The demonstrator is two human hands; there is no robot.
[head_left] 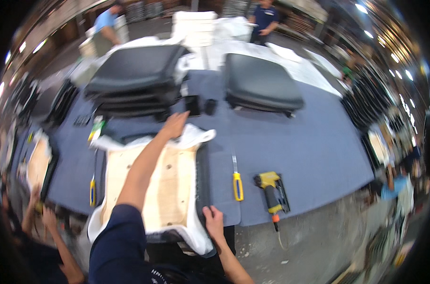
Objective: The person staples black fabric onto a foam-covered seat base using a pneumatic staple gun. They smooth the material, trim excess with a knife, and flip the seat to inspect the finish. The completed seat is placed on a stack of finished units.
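In front of me lies an upside-down seat cushion with a bare plywood base [177, 189], white lining bunched around it and a black cover edge [202, 175] on the right. My left arm stretches across the board. Past its far edge, my left hand [175, 125] has its fingers extended, slightly blurred, close to a dark phone-like rectangle [192, 105]. My right hand [214, 222] is curled on the cushion's right edge near the front corner. To the right lie a yellow-handled screwdriver [238, 187] and a yellow-and-black staple gun [272, 191] with an air hose.
Black cushions are stacked [134, 71] at far left; another black cushion [262, 83] lies far right. A second yellow-handled tool [93, 191] lies left of the board. Co-workers stand beyond the blue-grey table [314, 151]; another's hands [49, 217] work at lower left.
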